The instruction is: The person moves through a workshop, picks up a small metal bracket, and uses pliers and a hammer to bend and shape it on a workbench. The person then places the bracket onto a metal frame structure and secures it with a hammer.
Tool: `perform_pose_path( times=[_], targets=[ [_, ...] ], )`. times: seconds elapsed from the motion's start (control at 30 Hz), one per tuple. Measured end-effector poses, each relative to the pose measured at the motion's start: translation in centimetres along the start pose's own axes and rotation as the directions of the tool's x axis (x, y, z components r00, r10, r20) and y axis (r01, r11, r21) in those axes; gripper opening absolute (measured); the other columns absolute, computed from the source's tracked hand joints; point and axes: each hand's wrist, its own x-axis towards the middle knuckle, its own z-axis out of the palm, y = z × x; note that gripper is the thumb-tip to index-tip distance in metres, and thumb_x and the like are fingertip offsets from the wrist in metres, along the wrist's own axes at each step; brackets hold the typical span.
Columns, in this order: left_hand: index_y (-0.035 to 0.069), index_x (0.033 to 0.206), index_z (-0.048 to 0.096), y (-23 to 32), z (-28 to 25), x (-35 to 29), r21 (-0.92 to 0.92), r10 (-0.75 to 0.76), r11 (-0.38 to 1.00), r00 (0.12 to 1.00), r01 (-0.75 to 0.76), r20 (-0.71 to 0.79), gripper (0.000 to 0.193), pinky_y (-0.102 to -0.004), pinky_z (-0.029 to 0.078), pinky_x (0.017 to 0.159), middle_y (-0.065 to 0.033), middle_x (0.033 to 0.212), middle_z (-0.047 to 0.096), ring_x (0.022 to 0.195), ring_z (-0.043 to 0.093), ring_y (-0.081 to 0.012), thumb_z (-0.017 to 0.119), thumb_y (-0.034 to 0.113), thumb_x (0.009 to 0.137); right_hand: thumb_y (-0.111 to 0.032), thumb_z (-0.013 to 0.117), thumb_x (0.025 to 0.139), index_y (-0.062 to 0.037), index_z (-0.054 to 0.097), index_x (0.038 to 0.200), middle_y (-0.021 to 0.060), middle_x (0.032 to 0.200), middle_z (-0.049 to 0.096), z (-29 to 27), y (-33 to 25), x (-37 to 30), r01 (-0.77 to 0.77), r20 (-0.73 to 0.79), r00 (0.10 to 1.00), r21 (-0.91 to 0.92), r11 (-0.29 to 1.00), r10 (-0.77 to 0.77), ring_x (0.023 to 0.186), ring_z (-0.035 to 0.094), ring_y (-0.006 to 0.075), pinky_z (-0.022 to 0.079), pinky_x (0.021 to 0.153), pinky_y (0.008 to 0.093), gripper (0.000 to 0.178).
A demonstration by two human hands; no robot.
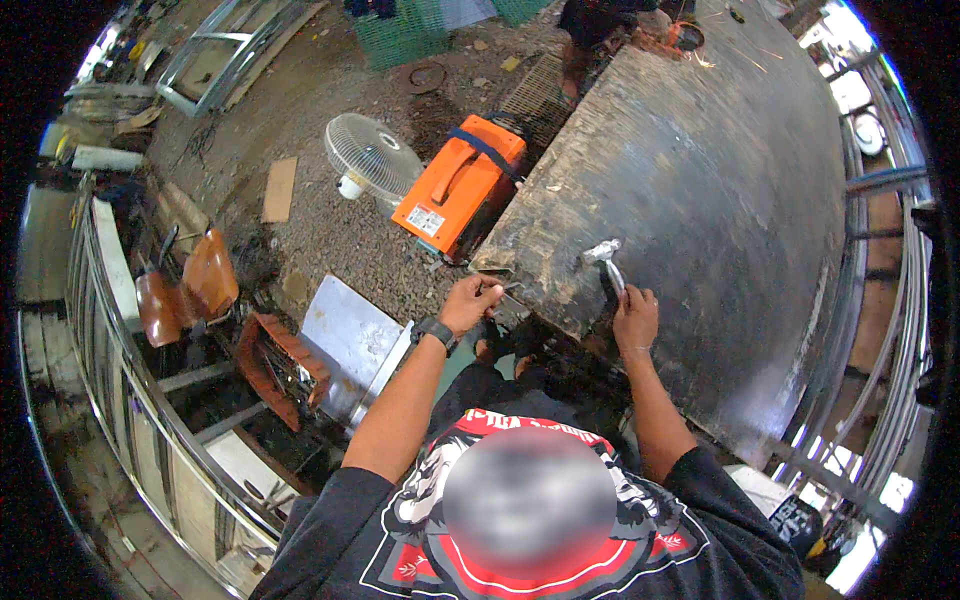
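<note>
My right hand (636,318) is closed round the handle of a hammer (604,252), its silvery head held over the dark worktable (700,210). At the table's near left corner, my left hand (472,303) pinches a small, thin dark piece (512,287), too small to name. A dark watch (434,331) is on my left wrist. The fingertips of the left hand are close to the table edge; whether they touch it I cannot tell.
Left of the table stand an orange machine (460,190) with a dark strap and a fan (368,150). A grey metal sheet (350,330) lies near my left forearm. At the far edge, another person's hand (655,22) is near flying sparks (705,55). Metal bars line both sides.
</note>
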Motion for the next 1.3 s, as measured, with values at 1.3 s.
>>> perform_pose_path(
  times=[1.3],
  targets=[
    [0.004, 0.091, 0.072, -3.5, 7.7, -1.0, 0.508, 0.137, 0.861, 0.957, 0.013, -0.257, 0.035, -0.0488, 0.053, 0.080, -0.0208, 0.091, 0.071, 0.090, 0.068, -0.0417, 0.054, 0.032, 0.101, -0.015, 0.071, 0.094, -0.0158, 0.038, 0.159, 0.0171, 0.099, 0.066, -6.3, -11.4, -4.7, -0.014, 0.460, 0.880, 0.265, 0.964, -0.114, 0.088, 0.067, 0.0396, 0.053, 0.076, 0.0469, 0.073]
  ],
)
